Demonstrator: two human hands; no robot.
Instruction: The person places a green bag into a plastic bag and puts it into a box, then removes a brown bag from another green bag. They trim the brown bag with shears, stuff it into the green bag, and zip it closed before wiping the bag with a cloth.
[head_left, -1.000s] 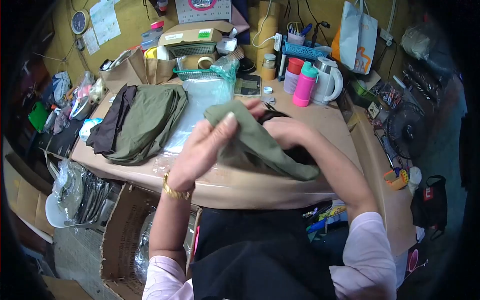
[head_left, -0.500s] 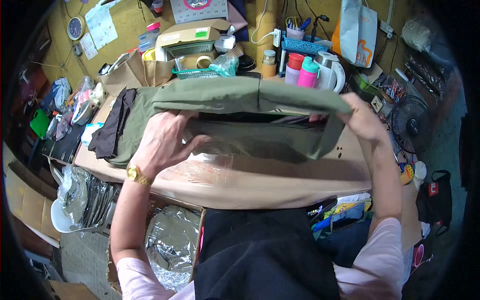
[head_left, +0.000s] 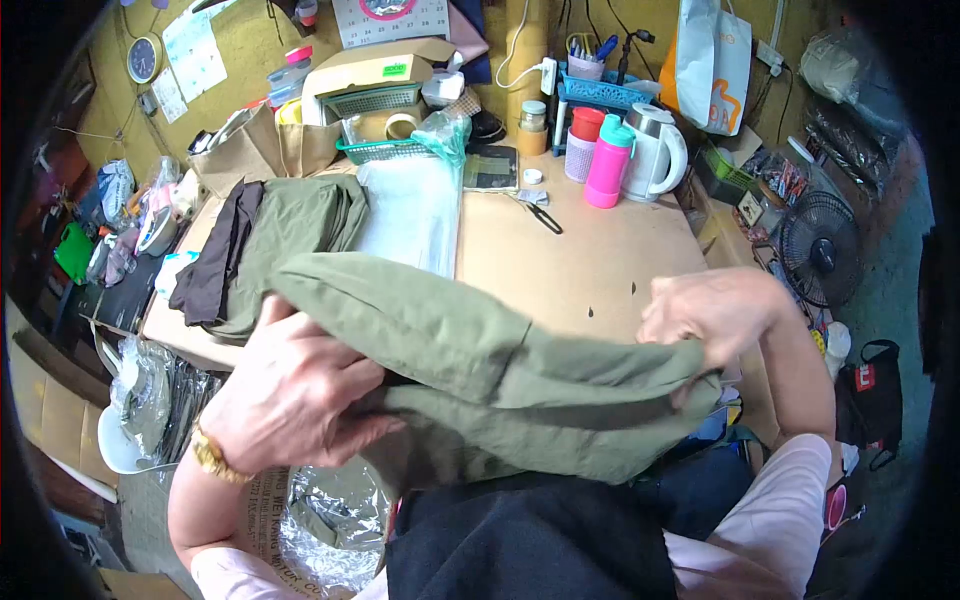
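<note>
A sewn olive-green cloth piece [head_left: 450, 330] hangs stretched between my two hands, over the table's near edge and in front of my dark apron. My left hand [head_left: 305, 395], with a gold watch at the wrist, grips its left end, fingers tucked under the fold. At the right end, my right hand [head_left: 715, 310] is closed on the cloth's edge. A seam crosses the middle of the piece. Behind my left hand lies a folded stack of olive-green cloth [head_left: 300, 225], with dark brown cloth [head_left: 220, 250] along its left side.
Clear plastic sheets [head_left: 410, 215] lie beside the stack. Thread snips [head_left: 544, 217] rest on the tabletop [head_left: 590, 265]. A pink bottle [head_left: 606, 175] and a kettle [head_left: 650, 150] stand at the back. Below my left arm is a carton with plastic-wrapped goods [head_left: 335, 515]. A fan [head_left: 822, 250] stands right.
Both hands have brought the cloth piece down and toward my body, away from above the table. Its opening faced me before; now the outer side shows, and the plastic sheets and snips are uncovered.
</note>
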